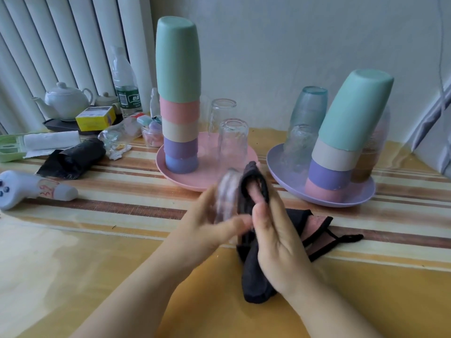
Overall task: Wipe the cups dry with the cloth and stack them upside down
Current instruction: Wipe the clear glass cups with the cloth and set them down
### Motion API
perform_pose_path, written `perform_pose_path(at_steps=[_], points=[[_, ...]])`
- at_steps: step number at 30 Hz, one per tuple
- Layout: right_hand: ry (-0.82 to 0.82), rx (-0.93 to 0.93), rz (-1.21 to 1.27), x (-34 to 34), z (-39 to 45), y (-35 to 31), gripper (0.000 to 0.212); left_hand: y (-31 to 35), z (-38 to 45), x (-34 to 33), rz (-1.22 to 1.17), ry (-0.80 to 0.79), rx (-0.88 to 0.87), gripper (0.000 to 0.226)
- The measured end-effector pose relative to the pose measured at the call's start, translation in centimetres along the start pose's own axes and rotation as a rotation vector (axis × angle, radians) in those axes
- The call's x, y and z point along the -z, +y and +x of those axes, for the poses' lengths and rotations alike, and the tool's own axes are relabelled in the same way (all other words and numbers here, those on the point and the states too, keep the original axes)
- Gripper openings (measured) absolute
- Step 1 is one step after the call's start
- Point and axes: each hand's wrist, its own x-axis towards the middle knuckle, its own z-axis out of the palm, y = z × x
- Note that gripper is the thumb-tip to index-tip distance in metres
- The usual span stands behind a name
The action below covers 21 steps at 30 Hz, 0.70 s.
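One glass (225, 196) mid-wipe | left hand (207, 225) grips its wall | right hand (273, 242) pinches cloth (253, 191) inside | glass likely slick, fragile: hold the sides.

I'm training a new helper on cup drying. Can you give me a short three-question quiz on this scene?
1. True or false: the tall stack of upside-down plastic cups on the round pink plate stands upright.
2. Which colour tops the leaning cup stack on the round lilac plate? A pink, B green, C purple.
3. What does the right hand press against the blurred clear glass in the left hand?

Key: 1 true. 2 B. 3 the dark cloth.
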Motion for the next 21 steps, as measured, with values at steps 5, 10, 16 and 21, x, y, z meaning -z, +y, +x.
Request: perform_pose_path(at_steps=[5,10,16,21], points=[[-0.007,-0.048,-0.062,2.5,0.8,-0.2,0.03,-0.9,-0.5,-0.9,0.321,-0.134,-0.031,0.076],[0.091,-0.313,0.157,2.6,0.8,-0.5,0.023,-0.8,-0.5,-0.7,0.338,-0.039,-0.059,0.08],[-0.141,-0.4,0.282,0.4,-0.4,0.5,0.079,0.3,-0.3,-0.4,-0.121,0.106,-0.048,0.061],[-0.125,-0.331,0.267,-0.3,-0.6,0.2,0.049,0.4,0.1,0.7,-0.33,0.129,0.018,0.062]])
